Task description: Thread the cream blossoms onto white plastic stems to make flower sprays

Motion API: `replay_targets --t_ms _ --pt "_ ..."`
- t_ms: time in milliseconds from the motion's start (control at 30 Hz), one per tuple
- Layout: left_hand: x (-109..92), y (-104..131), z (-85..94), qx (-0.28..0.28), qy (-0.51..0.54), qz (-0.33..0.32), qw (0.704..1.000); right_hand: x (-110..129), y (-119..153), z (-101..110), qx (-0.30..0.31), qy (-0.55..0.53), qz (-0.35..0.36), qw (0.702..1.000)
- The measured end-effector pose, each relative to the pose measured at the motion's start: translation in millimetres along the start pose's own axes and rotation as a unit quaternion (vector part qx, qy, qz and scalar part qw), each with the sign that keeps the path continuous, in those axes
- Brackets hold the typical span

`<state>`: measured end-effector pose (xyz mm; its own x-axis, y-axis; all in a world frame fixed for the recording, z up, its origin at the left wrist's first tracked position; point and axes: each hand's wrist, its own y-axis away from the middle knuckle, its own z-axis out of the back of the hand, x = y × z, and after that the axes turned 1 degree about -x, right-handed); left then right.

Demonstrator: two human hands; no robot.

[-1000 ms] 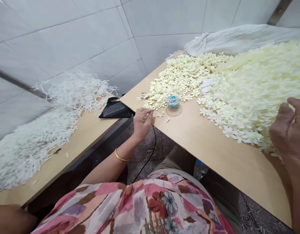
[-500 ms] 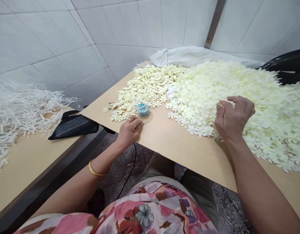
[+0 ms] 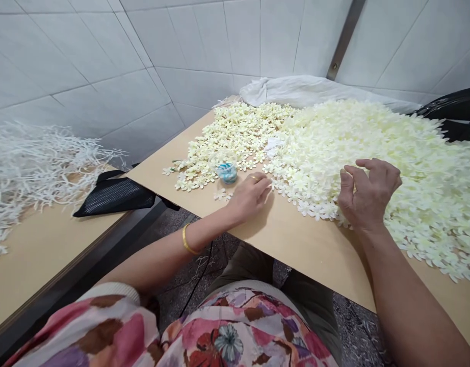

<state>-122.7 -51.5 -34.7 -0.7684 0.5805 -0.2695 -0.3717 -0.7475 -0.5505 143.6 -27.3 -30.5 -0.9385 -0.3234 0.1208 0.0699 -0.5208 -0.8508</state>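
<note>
My left hand (image 3: pixel 249 198) rests low over the table with loosely bent fingers, their tips at the near edge of the pile of pale yellow-white artificial flower heads (image 3: pixel 334 137). Nothing shows in its grasp. Over the front of the same pile, my right hand (image 3: pixel 370 192) is raised with curled fingers, thumb and index tips close together. Whatever may be between them is too small to make out. A small clear cup with blue contents (image 3: pixel 227 173) stands left of my left hand. Beside it lie a few loose white petals (image 3: pixel 222 194).
Smaller yellowish flower heads (image 3: pixel 235 127) spread behind the cup. White cloth (image 3: pixel 296 87) lies along the tiled wall. On a second table at left are thin white stems (image 3: pixel 40 163) and a black mesh pouch (image 3: pixel 114 196). A black chair-like object (image 3: pixel 457 109) stands at far right.
My left hand has moved right from the table's front edge to the flower pile, its fingers loosening. White petals now show below the cup. My right hand has barely moved.
</note>
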Motion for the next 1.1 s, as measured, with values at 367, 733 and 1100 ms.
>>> replay_targets --t_ms 367,733,1100 --pt "1 -73 -46.2 0.081 -0.004 -0.029 0.996 4 -1 0 0.006 -0.017 0.009 1.000" --pt "5 -82 -49.8 0.013 0.018 -0.005 1.000 9 -2 1 0.016 -0.024 0.013 0.999" --pt "-15 -94 -25.7 -0.072 0.229 0.112 0.964 13 -3 2 0.017 -0.060 0.023 0.998"
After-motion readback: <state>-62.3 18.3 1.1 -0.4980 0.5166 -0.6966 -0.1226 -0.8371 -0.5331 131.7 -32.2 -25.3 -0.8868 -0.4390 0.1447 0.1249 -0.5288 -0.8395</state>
